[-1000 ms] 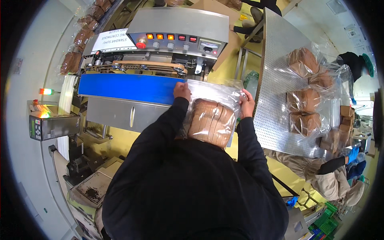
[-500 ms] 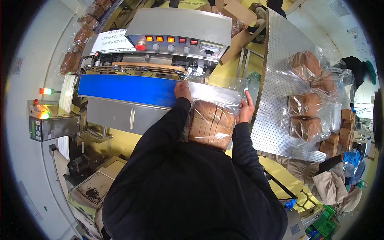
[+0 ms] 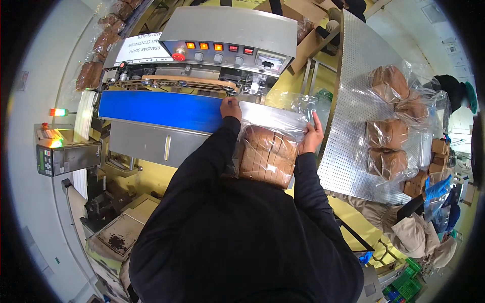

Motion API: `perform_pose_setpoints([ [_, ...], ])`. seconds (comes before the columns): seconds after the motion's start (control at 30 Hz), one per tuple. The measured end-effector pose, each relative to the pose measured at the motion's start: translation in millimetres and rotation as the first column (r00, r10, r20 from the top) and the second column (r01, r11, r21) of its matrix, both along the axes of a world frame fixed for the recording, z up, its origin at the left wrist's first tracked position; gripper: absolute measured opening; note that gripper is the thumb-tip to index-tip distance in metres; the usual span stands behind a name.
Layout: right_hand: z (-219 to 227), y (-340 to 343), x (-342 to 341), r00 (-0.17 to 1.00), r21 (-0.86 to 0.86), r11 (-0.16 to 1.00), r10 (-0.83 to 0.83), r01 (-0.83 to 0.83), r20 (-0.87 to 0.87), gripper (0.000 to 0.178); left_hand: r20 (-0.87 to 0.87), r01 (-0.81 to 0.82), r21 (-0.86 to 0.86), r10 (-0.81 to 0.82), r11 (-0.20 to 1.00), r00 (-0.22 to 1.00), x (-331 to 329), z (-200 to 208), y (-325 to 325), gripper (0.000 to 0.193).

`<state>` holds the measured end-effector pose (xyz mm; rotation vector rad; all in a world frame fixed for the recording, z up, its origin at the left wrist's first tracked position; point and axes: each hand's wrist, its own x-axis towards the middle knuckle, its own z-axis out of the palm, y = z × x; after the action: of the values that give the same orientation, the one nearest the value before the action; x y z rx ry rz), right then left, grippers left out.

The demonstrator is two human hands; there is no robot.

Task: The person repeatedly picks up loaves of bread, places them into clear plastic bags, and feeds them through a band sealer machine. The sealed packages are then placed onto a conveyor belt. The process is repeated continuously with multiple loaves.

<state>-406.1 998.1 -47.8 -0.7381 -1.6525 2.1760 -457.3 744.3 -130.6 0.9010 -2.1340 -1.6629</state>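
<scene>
A sliced brown loaf (image 3: pixel 268 156) in a clear plastic bag lies close against my body, in front of the band sealer (image 3: pixel 227 38). The bag's loose upper end spreads over the bare metal plate (image 3: pixel 270 115) at the right end of the blue conveyor belt (image 3: pixel 161 107). My left hand (image 3: pixel 231 108) is closed on the bag's left edge, beside the belt's end. On the right edge, my right hand (image 3: pixel 311 136) pinches the plastic, its index finger pointing up. Part of the left fingertips is hidden.
To the right, a perforated metal table (image 3: pixel 343 126) carries several bagged loaves (image 3: pixel 387 133). More bagged loaves (image 3: pixel 90 76) line the far left. A control box (image 3: pixel 68 156) with lit lamps stands at left. Other people, one in beige clothing (image 3: pixel 411 235), are at the right and back.
The bag's loose upper end has shifted and crumpled by the right hand. The loaf's slices have settled slightly differently. Both hands keep their hold, and the whole view has moved a little.
</scene>
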Motion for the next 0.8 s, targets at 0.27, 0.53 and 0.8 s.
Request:
perform_pose_setpoints([
  [0.27,-22,-6,-21,1.000,0.035,0.999,-0.003,0.003,0.004,0.047,-0.056,-0.004,0.021,0.005,1.000,0.998,-12,8,-14,0.014],
  [0.53,-43,-49,-37,0.997,0.096,0.993,0.062,-0.066,0.042,0.043,-0.069,-0.087,-0.043,0.084,0.995,0.994,-27,-23,-76,0.017],
  [0.8,-32,-121,-33,0.986,0.053,0.987,0.148,-0.153,0.081,0.040,-0.055,-0.069,0.140,0.077,0.988,0.995,-19,-21,-155,0.020],
])
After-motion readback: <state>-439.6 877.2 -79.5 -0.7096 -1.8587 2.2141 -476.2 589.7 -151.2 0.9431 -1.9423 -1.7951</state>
